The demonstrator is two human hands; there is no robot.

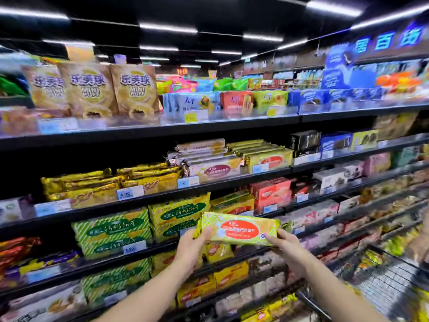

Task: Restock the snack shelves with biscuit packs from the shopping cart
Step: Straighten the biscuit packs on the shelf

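Gripping the biscuit pack's [239, 230] short edges with curled fingers, left hand [192, 249] and right hand [287, 249] face packed shelves [232, 180]; shopping cart [383, 275] near right.

Both arms are raised fwd, bare to the elbow. L forearm [144, 296] comes in from bottom centre and angles up and to the right. R forearm [334, 296] comes in from bottom right and angles up and to the left, so the two converge twd the hands. L hand [192, 246] grips the left end of a yellow-green biscuit pack [239, 228], thumb on the front face, other fingers hidden behind. R hand [289, 249] grips the pack's lower right end, fingers curled round its edge. Hands are level and well apart, w/ the pack held roughly horizontal btwn them.
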